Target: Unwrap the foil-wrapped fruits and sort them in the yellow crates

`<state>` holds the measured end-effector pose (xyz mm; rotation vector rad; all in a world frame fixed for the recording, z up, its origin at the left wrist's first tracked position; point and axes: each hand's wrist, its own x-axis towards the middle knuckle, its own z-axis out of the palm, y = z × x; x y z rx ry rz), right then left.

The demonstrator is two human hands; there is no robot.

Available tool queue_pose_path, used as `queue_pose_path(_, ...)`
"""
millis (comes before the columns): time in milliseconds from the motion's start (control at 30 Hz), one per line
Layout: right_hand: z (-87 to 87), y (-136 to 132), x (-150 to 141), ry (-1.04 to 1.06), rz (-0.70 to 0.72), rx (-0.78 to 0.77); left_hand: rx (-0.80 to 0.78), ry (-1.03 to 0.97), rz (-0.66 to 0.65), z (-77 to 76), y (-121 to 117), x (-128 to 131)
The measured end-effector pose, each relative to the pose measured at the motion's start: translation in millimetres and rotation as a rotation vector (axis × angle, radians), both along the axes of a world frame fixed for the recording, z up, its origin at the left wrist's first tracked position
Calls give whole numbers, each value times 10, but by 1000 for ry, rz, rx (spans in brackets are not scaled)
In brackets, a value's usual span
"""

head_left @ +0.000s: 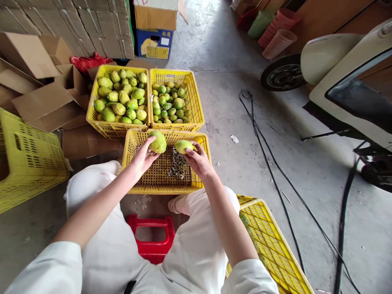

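Yellow plastic surrounds us, and we take the central crate in front of our knees as our landmark. Over its left half, our left hand grips a plump green-yellow fruit, thumb on the near side and the fingers we can see curled beneath. Over its right half, our right hand pinches a slimmer, paler fruit by its right end, between thumb and fingers. The two fruits hang just beside each other, apart, above the slatted floor of the central crate, where crumpled shiny scraps lie.

Beyond the central crate and to its left stands the fuller crate, heaped with larger fruit; directly beyond, toward its right end, is the second crate, with smaller ones. On the near side of the central crate, between our legs, is a red plastic stool.

To handle this pair well, we should cradle the plump fruit from below and let the thumb only steady it, since hard fingertip pressure might bruise the skin. The slimmer fruit seems the less secure, held at one end, so we would slide our fingers nearer its middle. Holding both low over the central crate should shorten any fall.
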<state>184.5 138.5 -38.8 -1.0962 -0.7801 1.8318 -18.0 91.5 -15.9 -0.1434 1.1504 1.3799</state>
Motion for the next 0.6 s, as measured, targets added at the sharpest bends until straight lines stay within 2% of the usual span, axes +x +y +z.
queue_pose_path(233,49,-23,-8,-15,80,9,127,-26,-70,-7,-9,28)
queue_pose_path(467,42,-15,-15,-23,25,46,102,-52,-117,-10,-24,39)
queue_pose_path(600,15,-12,-13,-1,16,45,137,-79,-86,31,-30,43)
